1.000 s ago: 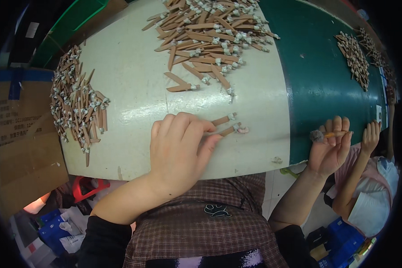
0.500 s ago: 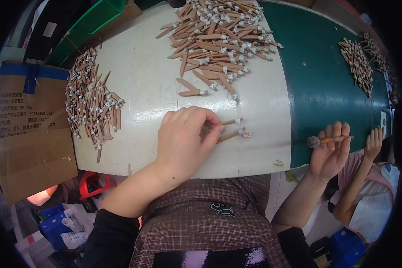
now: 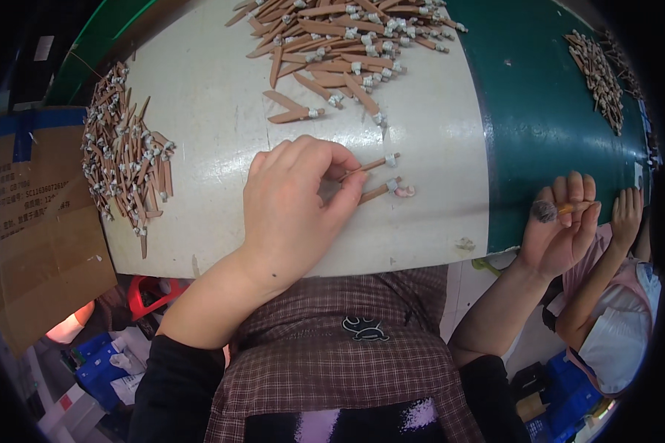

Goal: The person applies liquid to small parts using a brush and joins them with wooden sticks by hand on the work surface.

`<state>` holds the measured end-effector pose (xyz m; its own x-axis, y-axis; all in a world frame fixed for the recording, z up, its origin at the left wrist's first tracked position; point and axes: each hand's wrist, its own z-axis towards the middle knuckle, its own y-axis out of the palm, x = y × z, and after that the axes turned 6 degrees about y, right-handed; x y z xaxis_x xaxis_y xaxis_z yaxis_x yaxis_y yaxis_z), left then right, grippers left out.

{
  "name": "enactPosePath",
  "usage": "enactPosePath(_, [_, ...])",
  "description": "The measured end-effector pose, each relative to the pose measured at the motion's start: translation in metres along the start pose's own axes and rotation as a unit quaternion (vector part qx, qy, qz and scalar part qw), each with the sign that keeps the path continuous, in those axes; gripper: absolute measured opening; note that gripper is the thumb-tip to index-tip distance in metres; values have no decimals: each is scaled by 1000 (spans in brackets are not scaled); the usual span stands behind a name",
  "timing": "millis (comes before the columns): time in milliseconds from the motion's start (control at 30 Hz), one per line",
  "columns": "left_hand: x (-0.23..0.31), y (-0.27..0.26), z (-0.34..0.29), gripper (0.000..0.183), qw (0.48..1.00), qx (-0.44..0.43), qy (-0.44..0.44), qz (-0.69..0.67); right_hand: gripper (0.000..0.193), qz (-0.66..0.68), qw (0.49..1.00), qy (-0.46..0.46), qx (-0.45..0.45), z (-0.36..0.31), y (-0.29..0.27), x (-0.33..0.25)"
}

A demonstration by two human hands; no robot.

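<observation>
My left hand (image 3: 292,196) reaches over the pale tabletop. Its thumb and forefinger pinch a thin brown stick (image 3: 375,165) that has a whitish wrapped band near its far end. Just below lies a second brown stick (image 3: 377,193), its near end hidden by the thumb. A small pinkish lump (image 3: 405,191) sits at its banded end. Over the green surface at the right, my right hand (image 3: 558,229) is palm up, fingers curled round the orange handle of a small brush (image 3: 569,210). Its round greyish tip points left.
Flat brown sticks with whitish bands form a large pile (image 3: 347,48) at the far middle. Another pile (image 3: 129,155) lies left, beside a cardboard box (image 3: 41,221). Small pieces are heaped (image 3: 597,81) on the green surface (image 3: 517,96). Another person's hand (image 3: 626,214) rests at the right.
The whole view has shifted, so the table and piles appear higher in the picture. Both hands keep their grips, and the brush in the right hand has turned slightly.
</observation>
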<state>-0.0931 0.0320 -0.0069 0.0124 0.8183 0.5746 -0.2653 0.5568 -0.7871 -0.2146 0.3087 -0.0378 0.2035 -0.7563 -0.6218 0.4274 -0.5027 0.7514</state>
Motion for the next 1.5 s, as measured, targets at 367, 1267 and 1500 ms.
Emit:
enactPosePath(367, [4,-4,-6,23,996,-26,84,30,18,4,1000,10,1,-1,-1,-2])
enactPosePath(1267, [4,-12,-11,23,976,110,186,-15,15,-37,999,-24,23,-5,5,6])
enactPosePath(1500, [97,-58,-48,15,945,260,189,-64,15,-26,1000,4,9,-7,-4,-3])
